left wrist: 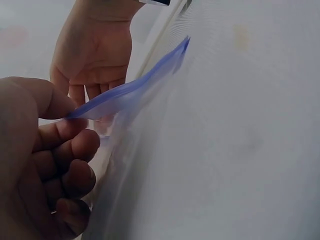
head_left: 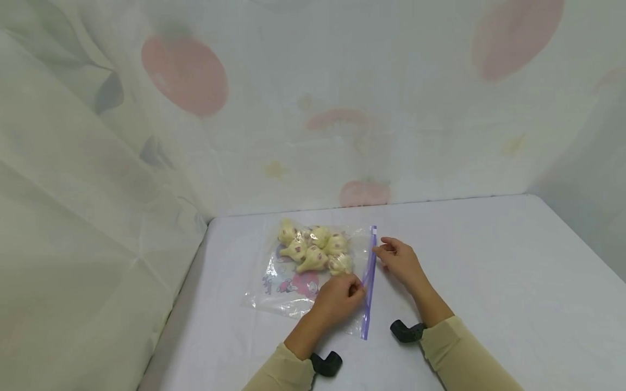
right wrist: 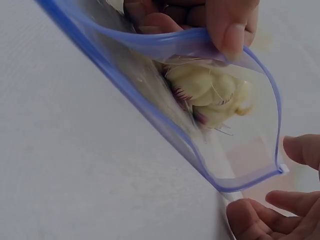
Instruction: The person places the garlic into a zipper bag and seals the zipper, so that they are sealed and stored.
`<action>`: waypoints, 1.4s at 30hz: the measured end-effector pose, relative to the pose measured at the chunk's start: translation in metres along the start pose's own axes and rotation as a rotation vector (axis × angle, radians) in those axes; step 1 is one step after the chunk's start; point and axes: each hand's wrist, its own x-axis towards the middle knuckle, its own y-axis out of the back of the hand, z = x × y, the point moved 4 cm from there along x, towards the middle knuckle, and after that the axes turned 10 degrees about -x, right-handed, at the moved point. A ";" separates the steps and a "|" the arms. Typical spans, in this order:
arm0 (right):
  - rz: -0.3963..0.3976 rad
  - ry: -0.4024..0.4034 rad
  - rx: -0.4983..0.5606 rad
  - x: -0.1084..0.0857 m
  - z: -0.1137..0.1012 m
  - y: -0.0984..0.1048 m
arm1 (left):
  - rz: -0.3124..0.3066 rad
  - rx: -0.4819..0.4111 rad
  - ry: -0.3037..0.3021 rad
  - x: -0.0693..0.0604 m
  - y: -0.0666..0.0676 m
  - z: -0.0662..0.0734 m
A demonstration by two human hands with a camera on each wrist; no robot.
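A clear zip bag (head_left: 288,304) with a purple edge lies flat on the table, and several pale garlic bulbs (head_left: 313,258) with purple marks sit inside it. My left hand (head_left: 339,298) pinches one side of the purple edge (left wrist: 145,80) between thumb and finger, lifting it; the bag's mouth gapes in the right wrist view. At the far end of that edge is my right hand (head_left: 401,263). Its thumb and fingers stand apart on either side of the white slider (right wrist: 284,169), apparently not gripping it.
The table (head_left: 489,282) has a white cover. Behind it hangs a pale printed cloth (head_left: 293,136), and another drape (head_left: 98,217) runs along the left side. A black wrist camera (head_left: 408,331) is strapped on the right wrist, another (head_left: 327,364) on the left.
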 end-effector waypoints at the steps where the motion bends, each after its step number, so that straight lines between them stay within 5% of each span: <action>1: -0.013 -0.009 0.000 0.000 0.001 -0.001 | -0.014 0.009 0.000 0.000 -0.001 0.001; 10: -0.038 0.001 -0.025 0.000 0.007 -0.005 | -0.117 0.067 0.005 -0.003 -0.006 0.002; 21: 0.012 0.016 -0.051 -0.001 0.010 -0.004 | -0.154 0.074 0.026 -0.005 -0.008 0.004; 42: -0.019 -0.079 0.116 -0.004 0.006 -0.008 | 0.013 -0.018 0.135 -0.007 0.002 0.000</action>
